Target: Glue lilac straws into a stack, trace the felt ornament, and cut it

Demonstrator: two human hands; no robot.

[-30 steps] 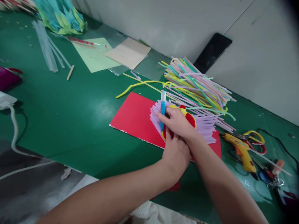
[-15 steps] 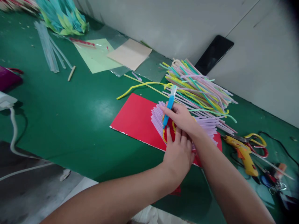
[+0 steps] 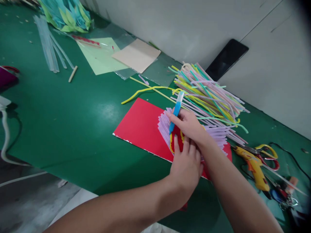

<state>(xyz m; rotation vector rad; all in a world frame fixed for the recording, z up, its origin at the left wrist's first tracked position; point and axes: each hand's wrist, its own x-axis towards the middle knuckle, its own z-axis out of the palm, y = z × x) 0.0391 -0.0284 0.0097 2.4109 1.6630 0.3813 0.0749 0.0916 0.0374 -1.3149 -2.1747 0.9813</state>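
Observation:
My right hand (image 3: 188,124) grips a blue pen-shaped tool with a clear end (image 3: 176,111), its tip pointing down at a yellow outline (image 3: 172,146) on a red card (image 3: 142,124). Lilac pipe cleaners (image 3: 164,124) lie in a fringe around that outline, on both sides of my hands. My left hand (image 3: 186,161) presses flat on the card's right part, fingers stretched toward the tip of the blue tool. Part of the outlined shape is hidden beneath both hands.
Behind the card lies a pile of coloured pipe cleaners (image 3: 209,94). A black phone (image 3: 228,58) leans on the wall. To the right are a yellow glue gun (image 3: 254,166) and scissors (image 3: 268,153). Pale green (image 3: 97,56) and cream sheets (image 3: 137,55) lie at the back.
The view has shifted slightly. The blue tool's tip seems to have moved a little along the yellow outline; both hands keep nearly the same pose.

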